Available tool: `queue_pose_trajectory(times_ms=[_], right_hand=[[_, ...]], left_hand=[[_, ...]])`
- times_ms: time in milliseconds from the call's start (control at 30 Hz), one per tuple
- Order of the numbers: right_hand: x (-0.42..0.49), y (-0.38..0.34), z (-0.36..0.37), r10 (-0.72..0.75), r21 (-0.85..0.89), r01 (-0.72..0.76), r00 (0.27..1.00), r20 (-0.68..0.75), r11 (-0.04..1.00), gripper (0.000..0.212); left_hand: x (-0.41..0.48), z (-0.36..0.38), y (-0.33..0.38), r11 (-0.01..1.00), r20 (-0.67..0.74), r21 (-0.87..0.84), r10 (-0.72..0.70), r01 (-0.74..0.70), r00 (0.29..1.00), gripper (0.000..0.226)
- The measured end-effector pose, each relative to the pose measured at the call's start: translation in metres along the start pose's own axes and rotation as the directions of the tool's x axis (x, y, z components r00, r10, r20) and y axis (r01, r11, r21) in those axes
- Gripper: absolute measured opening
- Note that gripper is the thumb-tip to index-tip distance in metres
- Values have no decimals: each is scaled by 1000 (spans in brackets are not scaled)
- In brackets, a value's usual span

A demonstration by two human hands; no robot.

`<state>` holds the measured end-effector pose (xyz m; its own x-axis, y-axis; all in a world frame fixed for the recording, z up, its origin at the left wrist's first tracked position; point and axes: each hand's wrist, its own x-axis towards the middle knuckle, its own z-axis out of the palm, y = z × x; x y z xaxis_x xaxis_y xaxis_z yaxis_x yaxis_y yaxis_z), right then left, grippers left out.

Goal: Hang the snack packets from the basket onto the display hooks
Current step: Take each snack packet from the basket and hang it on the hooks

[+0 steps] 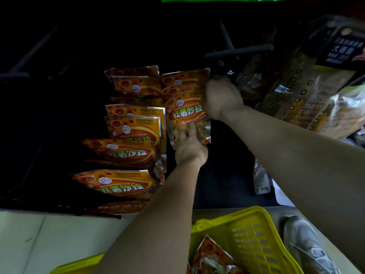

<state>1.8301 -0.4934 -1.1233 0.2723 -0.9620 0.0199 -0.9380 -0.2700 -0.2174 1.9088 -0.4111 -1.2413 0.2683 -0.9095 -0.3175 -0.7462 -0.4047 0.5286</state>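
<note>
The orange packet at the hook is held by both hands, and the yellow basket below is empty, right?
Not empty: the head view shows the yellow basket with packets inside. The right hand grips the top of the orange packet; the left hand touches its bottom.

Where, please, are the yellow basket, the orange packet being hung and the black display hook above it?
yellow basket (pixel 246 218): head view, on its solid side wall above the slots.
orange packet (pixel 184 113): head view, on its printed front.
display hook (pixel 239 51): head view, on the middle of its black bar.
</note>
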Motion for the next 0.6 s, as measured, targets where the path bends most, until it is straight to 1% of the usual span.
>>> queue_pose_trajectory(times_ms=[67, 133, 200, 267, 333, 467, 600], right_hand=[[-2, 0, -2, -16, 49, 16, 1000, 2, 999, 54], [-5, -2, -4, -28, 96, 30, 999, -14, 995, 60], [-10, -4, -6, -22, 145, 28, 999, -42, 989, 61], [-19, -4, -8, -25, 171, 33, 998, -52, 985, 60], [-29, -3, -11, -32, 187, 38, 999, -34, 982, 59], [-58, 2, -19, -39, 211, 40, 999, -6, 977, 63], [-98, 3, -40, -22, 253, 16, 1000, 19, 967, 55]], left_hand=[[5, -1, 1, 999, 45, 37, 1, -3, 999, 90], [5, -3, 0, 999, 96, 50, -12, 7, 995, 95], [1, -6, 1, 998, 135, 59, -21, 13, 991, 94], [-6, -9, 2, 997, 145, 71, -3, -7, 989, 92], [-16, -14, 5, 997, 143, 67, 26, -36, 989, 89], [-38, -26, 13, 996, 146, 57, 64, -73, 987, 78], [-66, -50, 23, 993, 116, 72, 82, -91, 990, 68]])
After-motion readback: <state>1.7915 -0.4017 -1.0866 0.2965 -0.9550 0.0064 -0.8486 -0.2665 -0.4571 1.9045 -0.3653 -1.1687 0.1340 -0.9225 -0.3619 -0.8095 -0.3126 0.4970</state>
